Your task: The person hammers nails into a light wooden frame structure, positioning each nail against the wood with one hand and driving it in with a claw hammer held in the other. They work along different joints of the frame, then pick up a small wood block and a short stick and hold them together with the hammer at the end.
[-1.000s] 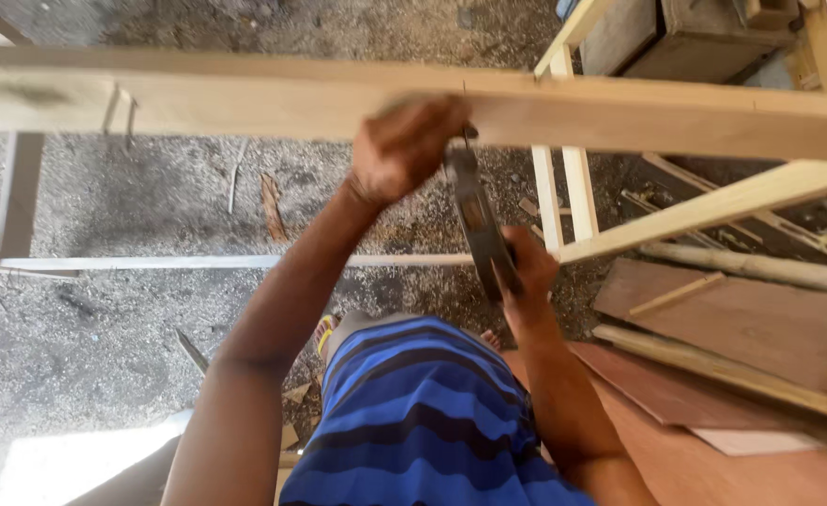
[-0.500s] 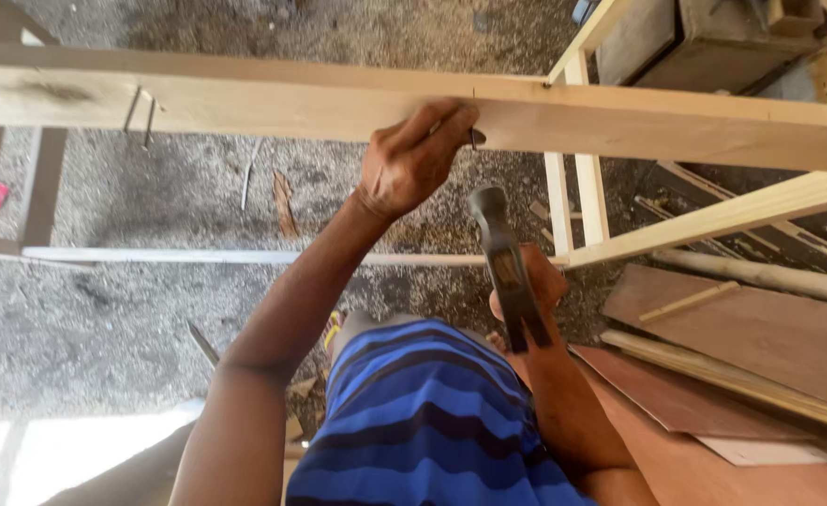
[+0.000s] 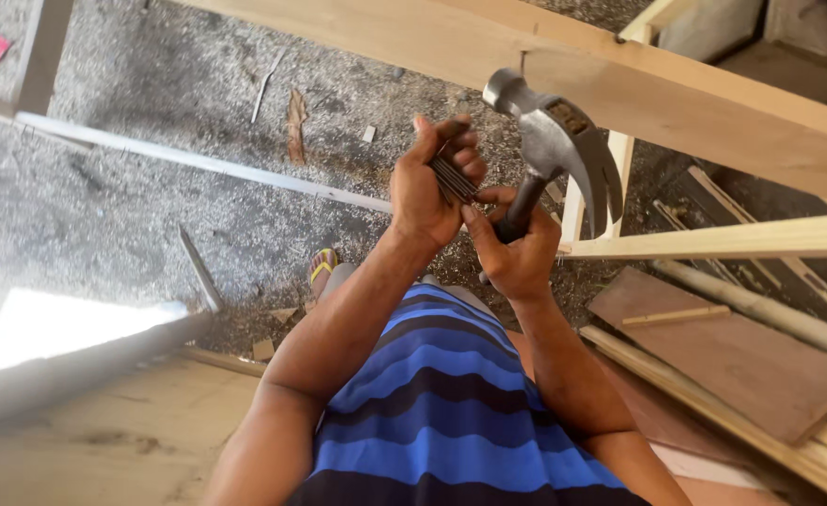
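Observation:
My left hand [image 3: 429, 186] is closed around a bundle of several thin nails [image 3: 453, 178], held in front of my chest. My right hand [image 3: 514, 251] grips the dark handle of a steel claw hammer [image 3: 552, 141], head up and claw pointing right; its fingertips touch the nails. Both hands are together below a long pale wooden beam [image 3: 676, 94] that crosses the top of the view. A nail [image 3: 523, 62] stands up from the beam just above the hammer head.
A pale wooden frame [image 3: 713, 242] stands to the right. Brown boards [image 3: 741, 356] and round poles [image 3: 760, 305] lie on the ground at right. A thin white strip [image 3: 198, 159] lies across the gravel ground. A plywood sheet [image 3: 104, 440] is at lower left.
My left hand has come down off the beam and met my right hand. The hammer has risen upright. The camera has tilted, so the beam now sits higher and slanted.

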Available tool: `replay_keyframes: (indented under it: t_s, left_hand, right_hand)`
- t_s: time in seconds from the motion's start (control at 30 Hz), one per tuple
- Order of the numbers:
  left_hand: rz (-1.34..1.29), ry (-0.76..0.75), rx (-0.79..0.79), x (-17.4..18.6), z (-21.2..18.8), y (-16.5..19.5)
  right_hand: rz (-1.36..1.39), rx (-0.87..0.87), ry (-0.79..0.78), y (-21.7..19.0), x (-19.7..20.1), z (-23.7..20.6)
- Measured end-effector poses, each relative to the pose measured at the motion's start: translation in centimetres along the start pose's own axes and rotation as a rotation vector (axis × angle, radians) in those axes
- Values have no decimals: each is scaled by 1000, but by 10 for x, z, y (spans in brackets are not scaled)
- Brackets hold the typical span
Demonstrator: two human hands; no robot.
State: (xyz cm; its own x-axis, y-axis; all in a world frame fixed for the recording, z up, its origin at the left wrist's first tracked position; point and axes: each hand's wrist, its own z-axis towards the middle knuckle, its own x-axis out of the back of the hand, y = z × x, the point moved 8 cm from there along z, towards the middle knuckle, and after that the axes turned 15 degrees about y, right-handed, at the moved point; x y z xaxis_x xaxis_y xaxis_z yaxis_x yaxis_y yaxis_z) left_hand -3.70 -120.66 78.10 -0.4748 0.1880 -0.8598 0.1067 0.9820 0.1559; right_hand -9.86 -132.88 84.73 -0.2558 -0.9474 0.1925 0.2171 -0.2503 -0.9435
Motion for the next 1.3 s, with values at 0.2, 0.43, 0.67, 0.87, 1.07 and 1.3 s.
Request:
replay_keyframes:
  t_s: [0.2, 0.43, 0.67, 0.87, 1.07, 1.3]
  left_hand:
    - [11, -2, -9, -6, -9, 8]
    - [-46, 7, 35, 7, 7, 27]
    - [83, -123, 105, 3, 0, 36]
    - [197, -22, 129, 15, -2, 34]
    - [178, -2, 203, 41, 9, 22]
    - [1070, -207, -417, 1, -37, 38]
  right_hand:
    - [-25, 141, 12, -6, -10, 3]
    - [-11, 175, 100, -18, -28, -3]
    - [-35, 148, 244, -18, -42, -14]
    - [-164, 73, 334, -14, -44, -29]
    - [-200, 281, 466, -35, -23, -35]
    - [32, 266, 570, -43, -7, -37]
